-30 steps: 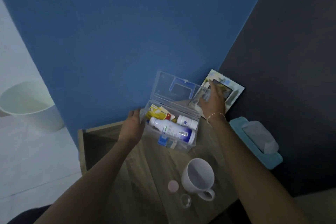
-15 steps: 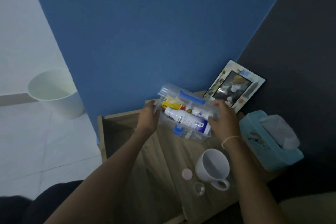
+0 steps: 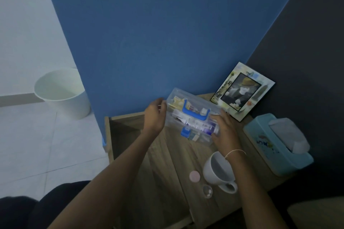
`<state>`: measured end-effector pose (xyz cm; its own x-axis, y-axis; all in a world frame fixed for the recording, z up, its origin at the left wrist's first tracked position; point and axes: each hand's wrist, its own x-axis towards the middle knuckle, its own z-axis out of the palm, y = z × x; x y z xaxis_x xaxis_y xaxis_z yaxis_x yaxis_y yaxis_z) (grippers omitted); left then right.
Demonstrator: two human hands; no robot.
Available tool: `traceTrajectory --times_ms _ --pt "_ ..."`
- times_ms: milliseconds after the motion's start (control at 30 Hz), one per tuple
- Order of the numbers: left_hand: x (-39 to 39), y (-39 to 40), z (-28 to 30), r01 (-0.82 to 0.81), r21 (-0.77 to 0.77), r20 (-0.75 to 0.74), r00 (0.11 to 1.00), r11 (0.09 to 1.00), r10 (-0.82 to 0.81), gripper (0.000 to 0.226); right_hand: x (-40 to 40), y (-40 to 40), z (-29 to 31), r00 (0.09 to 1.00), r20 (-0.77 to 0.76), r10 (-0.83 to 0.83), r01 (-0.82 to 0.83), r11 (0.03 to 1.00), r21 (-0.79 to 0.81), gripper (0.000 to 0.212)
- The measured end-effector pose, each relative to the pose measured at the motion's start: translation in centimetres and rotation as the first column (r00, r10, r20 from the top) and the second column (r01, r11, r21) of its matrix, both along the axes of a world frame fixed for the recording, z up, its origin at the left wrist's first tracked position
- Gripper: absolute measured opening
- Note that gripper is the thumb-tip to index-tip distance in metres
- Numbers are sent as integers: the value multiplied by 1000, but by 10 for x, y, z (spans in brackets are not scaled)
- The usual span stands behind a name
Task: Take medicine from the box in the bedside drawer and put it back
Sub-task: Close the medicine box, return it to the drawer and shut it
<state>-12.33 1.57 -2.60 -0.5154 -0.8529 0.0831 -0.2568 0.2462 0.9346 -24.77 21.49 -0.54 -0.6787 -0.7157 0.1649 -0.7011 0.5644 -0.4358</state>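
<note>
**Clear plastic medicine box held shut on a wooden bedside table**

Wood-grain tabletop point(image 3: 167, 163) fills the near centre of a dim room, set against a deep blue wall point(image 3: 158, 33) with a darker wall to the right. On its far edge sits a transparent medicine box point(image 3: 193, 117), lid down, with a blue handle on top and a blue latch at the front; bottles and packets show through its sides. The left hand point(image 3: 154, 117) grips the box's left end, fingers curled around it. The right hand point(image 3: 225, 132) presses against the box's right end, fingers spread on the plastic. To the left, an open drawer point(image 3: 122, 132) shows a dark interior. Nearer on the tabletop stand a white mug point(image 3: 217, 171), a small pink cap point(image 3: 194, 176) and a small clear cap point(image 3: 207, 191). A picture frame point(image 3: 242, 92) leans in the far right corner, with a teal tissue box point(image 3: 277, 145) to the right. A white waste bin point(image 3: 63, 93) stands on the pale tiled floor at far left.
</note>
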Motion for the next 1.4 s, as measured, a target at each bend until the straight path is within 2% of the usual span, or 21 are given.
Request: traceTrajectory --times_ms 100,167,400,500,600,667,733,867,1033,1167,1300,1400 --pt "-2 -1 -1 47 5 35 998 999 -47 41 1 2 -2 994 101 44 -43 999 -11 58" --pt "-3 -3 -5 54 -6 75 996 999 -53 39 4 4 -5 987 155 39 -36 999 -19 61" --pt "-3 3 -3 35 27 37 999 999 -36 31 9 0 -7 989 139 -49 54 998 -33 47" --pt "-4 8 -1 85 -113 66 995 990 -78 31 14 -1 -7 990 120 -77 82 996 -35 46" --pt "-2 15 -5 282 -369 276 943 885 -185 44 15 -1 -7 992 104 -72 76 996 -36 43" --pt "4 21 -15 435 -518 418 880 736 -226 51 14 -1 -7 991 116 -61 66 997 -41 44" --pt "12 28 -27 534 -585 514 826 610 -231 64 11 -2 -6 987 149 -67 79 994 -78 47" --pt "14 28 -36 605 -611 629 763 511 -152 87 6 -5 -8 971 227 -78 97 992 -74 50" --pt "11 30 -39 575 -659 620 780 485 -82 90 4 -3 -15 982 174 -80 90 995 -51 48" --pt "9 30 -39 513 -699 546 833 498 -90 82 8 -2 -19 990 118 -80 88 994 -69 49" --pt "13 23 -38 505 -719 526 845 477 -101 76 10 -1 -20 988 122 -91 104 989 -109 48" --pt "12 19 -34 479 -725 494 862 495 -110 64 11 -1 -20 990 88 -108 118 985 -124 48"
